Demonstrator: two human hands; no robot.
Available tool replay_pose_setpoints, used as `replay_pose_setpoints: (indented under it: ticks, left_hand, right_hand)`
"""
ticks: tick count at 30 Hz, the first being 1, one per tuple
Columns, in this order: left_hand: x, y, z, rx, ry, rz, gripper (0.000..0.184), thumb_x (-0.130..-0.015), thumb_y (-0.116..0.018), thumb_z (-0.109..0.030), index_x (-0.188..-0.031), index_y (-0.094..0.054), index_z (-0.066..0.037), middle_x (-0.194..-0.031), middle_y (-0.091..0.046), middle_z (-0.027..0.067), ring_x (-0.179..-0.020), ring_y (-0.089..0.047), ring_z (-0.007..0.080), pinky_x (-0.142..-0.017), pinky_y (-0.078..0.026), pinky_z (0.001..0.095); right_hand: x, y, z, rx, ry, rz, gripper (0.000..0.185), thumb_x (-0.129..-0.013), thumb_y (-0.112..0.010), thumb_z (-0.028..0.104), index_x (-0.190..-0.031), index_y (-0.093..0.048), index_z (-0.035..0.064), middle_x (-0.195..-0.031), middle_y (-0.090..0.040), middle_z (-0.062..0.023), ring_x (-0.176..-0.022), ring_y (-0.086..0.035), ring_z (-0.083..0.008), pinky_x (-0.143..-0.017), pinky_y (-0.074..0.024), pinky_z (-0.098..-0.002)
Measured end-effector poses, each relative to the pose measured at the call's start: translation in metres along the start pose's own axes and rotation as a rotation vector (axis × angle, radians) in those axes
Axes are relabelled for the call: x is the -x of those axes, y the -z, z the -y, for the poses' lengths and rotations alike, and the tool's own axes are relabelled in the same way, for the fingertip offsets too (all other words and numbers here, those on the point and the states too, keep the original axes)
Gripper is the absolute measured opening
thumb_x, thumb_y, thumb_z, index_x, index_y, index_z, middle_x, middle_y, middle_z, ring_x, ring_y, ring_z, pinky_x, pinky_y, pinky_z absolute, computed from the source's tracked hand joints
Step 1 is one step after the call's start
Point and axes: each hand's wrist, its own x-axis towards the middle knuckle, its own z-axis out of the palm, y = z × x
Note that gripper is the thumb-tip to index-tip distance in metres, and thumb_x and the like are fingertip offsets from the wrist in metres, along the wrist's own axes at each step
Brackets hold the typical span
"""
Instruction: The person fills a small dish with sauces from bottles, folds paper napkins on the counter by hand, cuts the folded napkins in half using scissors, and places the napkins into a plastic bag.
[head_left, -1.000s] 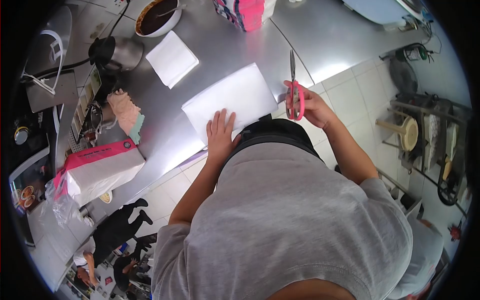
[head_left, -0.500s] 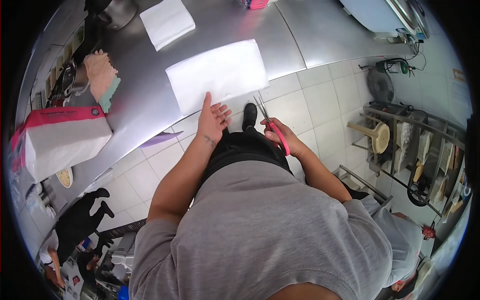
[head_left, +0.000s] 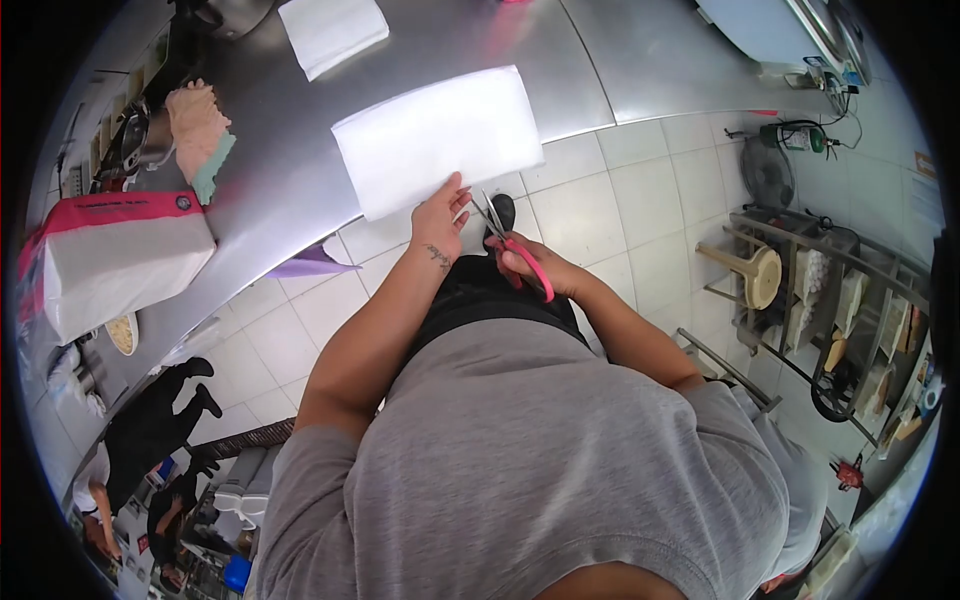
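A stack of white paper sheets [head_left: 437, 135] lies on the steel counter, overhanging its front edge. My left hand [head_left: 440, 215] is at the near edge of this stack, palm turned to the right. Its thumb overlaps the paper and its fingers are stretched out, slightly bent and apart; no firm grip shows. My right hand [head_left: 528, 265] is closed around the pink handles of a pair of scissors [head_left: 541, 268]. The scissor blades are parted and point up and left, close to the left fingertips and just below the paper's edge.
A smaller white stack [head_left: 333, 35] lies farther back on the counter [head_left: 270, 150]. At left are a pink-and-green cloth [head_left: 200, 140] and a wrapped white pack [head_left: 130, 265]. A metal rack [head_left: 850, 290] stands at right. Other people [head_left: 150, 410] are at lower left.
My left hand has moved right along the paper's near edge, its thumb and fingers drawing closer together. The scissors in my right hand have moved left toward it, and their blades are spread wider.
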Motion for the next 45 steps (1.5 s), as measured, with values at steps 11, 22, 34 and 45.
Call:
replay_pose_setpoints:
  ticks: [11,22,34,45]
  left_hand:
    - [0.014,-0.004,-0.004,0.084,-0.023,-0.121,0.025,-0.08,-0.074,-0.029,-0.094,-0.062,-0.012,-0.085,-0.059,-0.0011,-0.078,-0.052,0.0113,-0.069,-0.038,0.0276]
    - [0.02,-0.013,-0.008,0.039,-0.176,-0.179,0.03,-0.076,-0.077,-0.023,-0.089,-0.061,-0.001,-0.08,-0.052,0.004,-0.068,-0.048,0.0147,-0.066,-0.041,0.0307]
    - [0.015,-0.012,-0.007,0.13,-0.132,-0.171,0.022,-0.079,-0.073,-0.016,-0.088,-0.062,0.0,-0.079,-0.056,0.0057,-0.072,-0.052,0.0164,-0.062,-0.044,0.0302]
    - [0.013,-0.01,-0.008,0.093,-0.133,-0.182,0.022,-0.078,-0.073,-0.017,-0.091,-0.064,-0.001,-0.083,-0.059,0.0045,-0.076,-0.054,0.0161,-0.064,-0.042,0.031]
  right_hand:
    - [-0.018,-0.007,0.031,-0.009,0.11,-0.002,0.067,-0.089,-0.05,0.057,-0.127,-0.046,0.0025,-0.081,-0.055,-0.0059,-0.065,-0.054,-0.0139,-0.061,-0.0462,-0.0276]
    - [-0.044,-0.022,0.052,-0.018,0.079,-0.115,0.063,-0.087,-0.054,0.058,-0.111,-0.049,-0.0007,-0.071,-0.054,-0.0077,-0.054,-0.054,-0.0147,-0.048,-0.0454,-0.0279]
    - [-0.049,-0.035,0.046,0.074,0.133,-0.289,0.049,-0.09,-0.056,0.048,-0.099,-0.052,-0.0004,-0.058,-0.051,-0.004,-0.045,-0.051,-0.0138,-0.042,-0.0418,-0.0274]
    - [-0.055,-0.035,0.061,-0.05,0.019,-0.286,0.048,-0.09,-0.056,0.048,-0.09,-0.055,0.0001,-0.057,-0.051,-0.0043,-0.043,-0.051,-0.0129,-0.04,-0.0422,-0.026]
